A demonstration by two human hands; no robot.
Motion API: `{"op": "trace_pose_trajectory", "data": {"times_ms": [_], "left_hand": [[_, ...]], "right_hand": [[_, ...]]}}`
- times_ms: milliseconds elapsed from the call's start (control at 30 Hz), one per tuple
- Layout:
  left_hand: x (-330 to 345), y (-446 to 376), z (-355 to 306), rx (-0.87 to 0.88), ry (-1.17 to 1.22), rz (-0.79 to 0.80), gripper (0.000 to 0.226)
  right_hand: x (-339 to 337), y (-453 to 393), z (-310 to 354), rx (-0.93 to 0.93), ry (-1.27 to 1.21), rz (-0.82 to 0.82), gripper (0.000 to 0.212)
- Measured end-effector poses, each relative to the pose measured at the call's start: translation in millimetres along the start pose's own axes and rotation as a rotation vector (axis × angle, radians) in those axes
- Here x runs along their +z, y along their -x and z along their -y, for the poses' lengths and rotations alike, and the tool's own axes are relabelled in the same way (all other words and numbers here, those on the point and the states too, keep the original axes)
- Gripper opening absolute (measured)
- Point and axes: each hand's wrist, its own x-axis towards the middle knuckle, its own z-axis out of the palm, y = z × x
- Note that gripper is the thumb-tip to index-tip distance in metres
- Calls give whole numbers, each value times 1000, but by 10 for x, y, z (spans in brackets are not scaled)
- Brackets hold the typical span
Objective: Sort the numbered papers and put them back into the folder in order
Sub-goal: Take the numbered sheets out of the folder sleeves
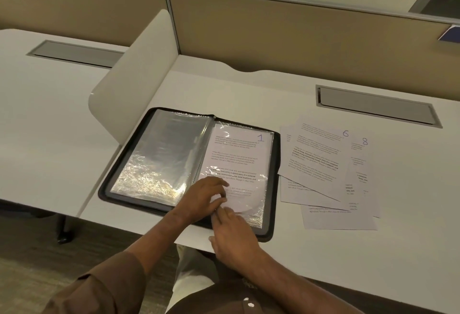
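Two hands, the left (204,193) and right (232,233), pinched the sleeve's lower edge over sheet 1 (236,162) in the open folder (129,154), loose papers (321,162) lying just right of it.

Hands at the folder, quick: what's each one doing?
Left hand: pinching the plastic sleeve over the page.
Right hand: fingers at the sleeve's lower edge; grip unclear.

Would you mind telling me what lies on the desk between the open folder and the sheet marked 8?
In the head view, the sheet marked 6 lies between the folder and the sheet marked 8, overlapping other loose sheets beneath it.
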Motion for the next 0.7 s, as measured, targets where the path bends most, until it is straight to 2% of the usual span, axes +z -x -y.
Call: {"op": "trace_pose_trajectory", "data": {"times_ms": [133,267,400,500,633,700], "left_hand": [[-71,7,2,-43,-8,-28,10],[-125,36,-16,-48,-17,-21,12],[-123,83,-58,-86,47,22,29],[-101,102,-52,-120,57,12,34],[-76,88,4,-165,76,2,43],[-64,71,53,-188,102,-16,41]], "right_hand": [[211,-169,-25,48,34,11,82],[274,-337,-92,115,18,3,85],[348,-333,-228,216,-11,14,90],[366,-311,-171,272,-3,48,85],[359,-296,-61,239,43,118,76],[375,-242,-36,171,100,103,86]]}}
